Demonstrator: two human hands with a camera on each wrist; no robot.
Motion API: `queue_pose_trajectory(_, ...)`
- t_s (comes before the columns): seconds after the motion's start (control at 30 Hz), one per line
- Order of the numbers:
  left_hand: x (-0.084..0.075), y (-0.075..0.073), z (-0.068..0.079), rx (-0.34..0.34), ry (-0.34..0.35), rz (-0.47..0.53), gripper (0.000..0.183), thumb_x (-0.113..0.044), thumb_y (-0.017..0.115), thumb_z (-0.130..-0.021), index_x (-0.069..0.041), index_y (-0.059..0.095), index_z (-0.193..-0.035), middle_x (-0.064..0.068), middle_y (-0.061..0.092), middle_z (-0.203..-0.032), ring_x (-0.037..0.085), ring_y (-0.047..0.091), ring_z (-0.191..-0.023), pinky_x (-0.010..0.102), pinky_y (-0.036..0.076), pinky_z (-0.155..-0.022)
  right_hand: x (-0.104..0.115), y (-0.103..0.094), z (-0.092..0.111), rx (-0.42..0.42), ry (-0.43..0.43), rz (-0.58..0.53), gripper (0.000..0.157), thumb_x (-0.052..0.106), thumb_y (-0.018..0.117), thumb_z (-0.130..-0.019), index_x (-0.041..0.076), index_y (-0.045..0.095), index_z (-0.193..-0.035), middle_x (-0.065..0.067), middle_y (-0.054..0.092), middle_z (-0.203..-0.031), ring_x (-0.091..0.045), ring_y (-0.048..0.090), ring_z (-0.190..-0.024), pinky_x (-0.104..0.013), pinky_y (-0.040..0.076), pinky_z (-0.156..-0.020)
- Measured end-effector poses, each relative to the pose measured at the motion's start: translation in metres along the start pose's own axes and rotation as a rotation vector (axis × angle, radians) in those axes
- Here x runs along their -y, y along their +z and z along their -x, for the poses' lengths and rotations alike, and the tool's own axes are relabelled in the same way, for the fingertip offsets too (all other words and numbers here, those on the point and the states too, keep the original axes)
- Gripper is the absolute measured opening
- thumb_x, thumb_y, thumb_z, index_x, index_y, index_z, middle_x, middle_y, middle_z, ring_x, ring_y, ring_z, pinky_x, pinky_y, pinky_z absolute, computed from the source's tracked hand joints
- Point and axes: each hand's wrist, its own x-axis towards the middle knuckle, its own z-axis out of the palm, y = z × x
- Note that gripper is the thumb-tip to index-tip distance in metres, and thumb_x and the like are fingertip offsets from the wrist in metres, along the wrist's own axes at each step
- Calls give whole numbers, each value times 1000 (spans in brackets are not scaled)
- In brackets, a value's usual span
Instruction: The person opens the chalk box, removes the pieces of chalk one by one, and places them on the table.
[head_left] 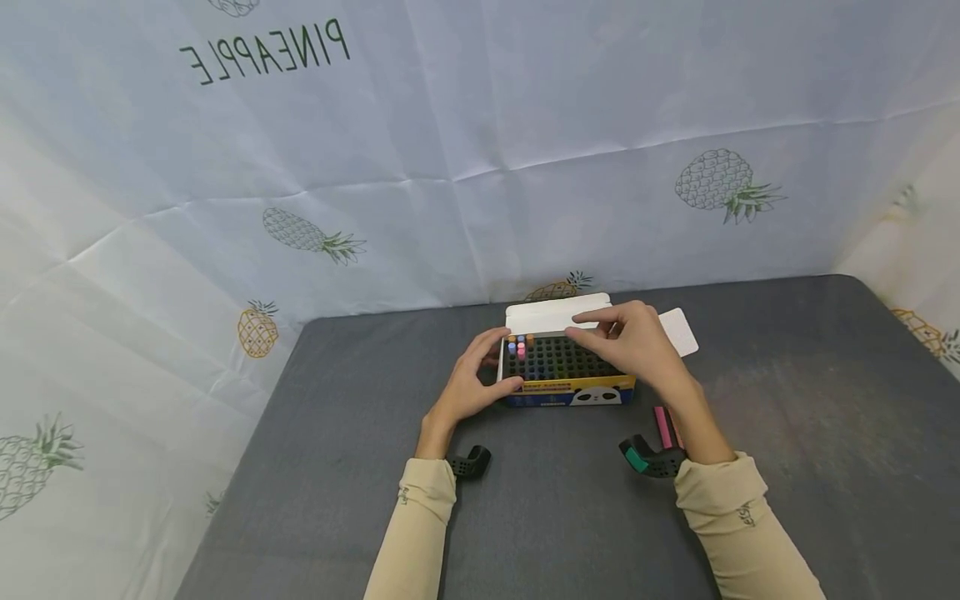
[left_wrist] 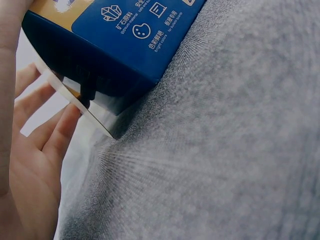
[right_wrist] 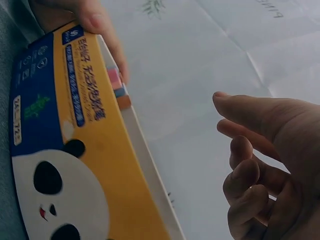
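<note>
A blue and yellow chalk box (head_left: 567, 391) with a panda face stands on the table, its lid raised at the back. Inside is a black tray (head_left: 562, 357) with rows of holes. Several coloured chalks (head_left: 521, 346) stand in its left corner, mostly blue, orange and pink. My left hand (head_left: 468, 379) grips the box's left end, thumb at the front edge; in the left wrist view its fingers lie behind a white flap (left_wrist: 75, 97). Over the tray's right part hovers my right hand (head_left: 633, 337), fingers loosely bent, with nothing visible between thumb and fingertips in the right wrist view (right_wrist: 265, 160).
A pink chalk stick (head_left: 663, 427) and an orange one lie on the grey table (head_left: 360, 467), partly hidden by my right wrist. A white side flap (head_left: 679, 332) sticks out at the box's right. Behind the table hangs a pineapple-printed cloth (head_left: 465, 208).
</note>
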Motion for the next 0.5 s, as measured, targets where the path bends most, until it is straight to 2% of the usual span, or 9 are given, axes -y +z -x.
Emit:
queue_pose_trajectory(0.27, 1, 0, 0, -1, 0, 10, 94, -76, 64, -85, -18, 44, -155, 6, 42, -159, 28, 59, -124, 49, 52, -105, 0, 20, -6, -10, -40, -18, 28, 21, 78, -92, 2, 79, -111, -6, 63, -61, -11, 40, -44, -26, 35, -46)
queue_pose_trajectory(0.5, 2, 1, 0, -5, 23, 5, 93, -75, 63, -86, -16, 44, -155, 9, 42, -159, 30, 58, -125, 49, 54, -102, 4, 43, -16, -47, -60, 17, 24, 21, 78, -91, 1, 81, -106, -8, 64, -59, -10, 42, -45, -23, 30, -43)
